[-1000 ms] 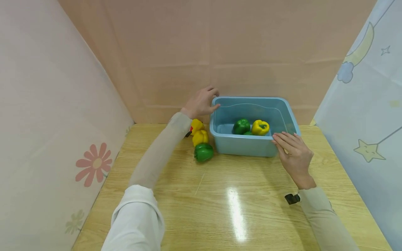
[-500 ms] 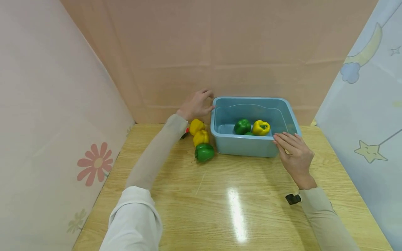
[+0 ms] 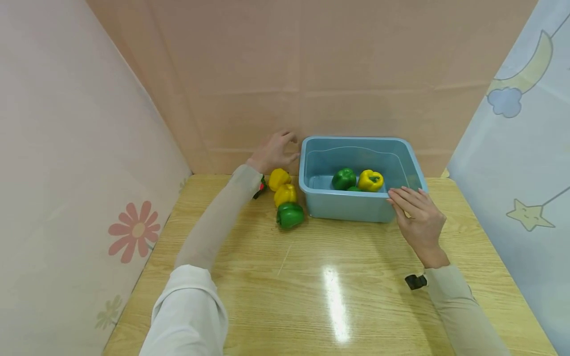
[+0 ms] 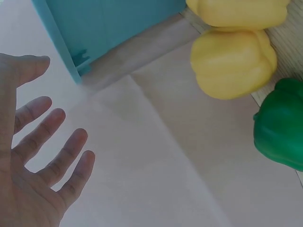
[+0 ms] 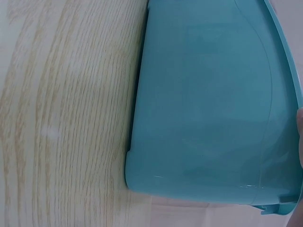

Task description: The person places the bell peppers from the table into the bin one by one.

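A blue plastic bin stands near the back wall, with two green bell peppers and a yellow bell pepper inside; one green pepper shows only its top. My right hand grips the bin's front right corner rim, fingers over it and thumb outside. My left hand is held just left of the bin's rim, apart from it, fingers spread and holding nothing. Below it two yellow bell peppers and a green bell pepper lie in a row. The left wrist view shows another green pepper beside a yellow one.
The wooden table spreads out in front, with a bright reflection on it. A tan paper wall stands right behind the bin. Patterned side walls close in at left and right.
My left hand has left the bin's left rim and moved left, away from it. The right hand stays on the front right corner. The peppers stay put.
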Available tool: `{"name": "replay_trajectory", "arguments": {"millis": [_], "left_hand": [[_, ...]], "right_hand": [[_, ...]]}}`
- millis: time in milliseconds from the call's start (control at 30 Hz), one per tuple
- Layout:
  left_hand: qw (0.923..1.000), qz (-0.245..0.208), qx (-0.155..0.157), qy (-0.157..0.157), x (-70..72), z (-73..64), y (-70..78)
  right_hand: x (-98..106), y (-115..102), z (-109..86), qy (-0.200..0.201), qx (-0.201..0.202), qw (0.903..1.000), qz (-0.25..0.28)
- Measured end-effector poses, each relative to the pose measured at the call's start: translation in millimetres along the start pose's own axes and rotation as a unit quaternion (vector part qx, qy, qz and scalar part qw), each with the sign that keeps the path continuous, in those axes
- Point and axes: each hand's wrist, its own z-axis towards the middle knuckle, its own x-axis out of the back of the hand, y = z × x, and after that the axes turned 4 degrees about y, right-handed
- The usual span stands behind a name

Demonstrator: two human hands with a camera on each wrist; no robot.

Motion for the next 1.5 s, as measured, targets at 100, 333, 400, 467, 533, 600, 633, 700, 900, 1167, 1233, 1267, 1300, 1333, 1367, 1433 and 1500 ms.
{"name": "replay_trajectory", "arguments": {"millis": [100,333,400,467,533,600,633,700,900,1167,1233,1267,1300,1333,1367,1433,1500], "left_hand": [[0.9999,-0.013,-0.004,0.003,-1.5,-1.8,-3.5],[0.9999,-0.01,0.001,0.003,-4.6,-8.0,-8.8],[1.0,-0.001,0.005,0.0,-4.5,-10.8,-10.9],[1.0,0.005,0.008,-0.001,-3.9,-13.9,-12.5],[0.9999,0.013,0.011,-0.003,-3.7,-16.5,-14.6],[0.9997,0.021,0.013,-0.002,-4.0,-19.0,-16.9],[0.9996,0.022,0.015,-0.003,-4.4,-20.2,-18.2],[0.9994,0.03,0.018,-0.004,-5.6,-21.8,-21.0],[0.9978,0.061,0.027,-0.005,-8.6,-26.9,-28.4],[0.9959,0.064,0.061,-0.022,-12.5,-34.7,-34.1],[0.9955,0.062,0.068,-0.024,-13.9,-36.3,-35.9],[0.9954,0.06,0.071,-0.025,-14.3,-37.3,-36.7],[0.9952,0.058,0.074,-0.026,-14.7,-38.2,-37.5],[0.995,0.058,0.076,-0.028,-15.3,-39.1,-38.6],[0.995,0.055,0.079,-0.028,-15.9,-40.1,-39.4],[0.9946,0.05,0.084,-0.034,-17.5,-41.8,-41.7],[0.9939,0.046,0.092,-0.04,-19.4,-43.7,-44.8]], "right_hand": [[0,0,0.4,0.0,0.0,1.0,0.0],[0,0,-2.5,0.001,0.001,1.0,0.001],[-1,0,-2.2,0.0,0.003,1.0,0.003],[-1,0,-1.5,-0.001,0.004,1.0,0.005],[-2,0,-1.1,-0.001,0.004,1.0,0.006],[-2,0,-1.0,-0.001,0.005,1.0,0.005],[-2,0,-1.1,-0.001,0.004,1.0,0.004],[-3,0,-1.3,-0.001,0.004,1.0,0.003],[-3,1,-1.7,0.0,0.004,1.0,0.004],[0,1,-1.8,-0.002,0.004,1.0,0.003],[1,1,-1.7,-0.002,0.003,1.0,0.003],[1,1,-1.7,-0.002,0.004,1.0,0.003],[1,1,-1.7,-0.001,0.005,1.0,0.002],[0,0,-1.8,-0.001,0.004,1.0,0.003],[0,1,-2.0,0.0,0.004,1.0,0.003],[0,1,-2.3,0.001,0.004,1.0,0.005],[0,1,-2.7,0.002,0.004,1.0,0.005]]}}
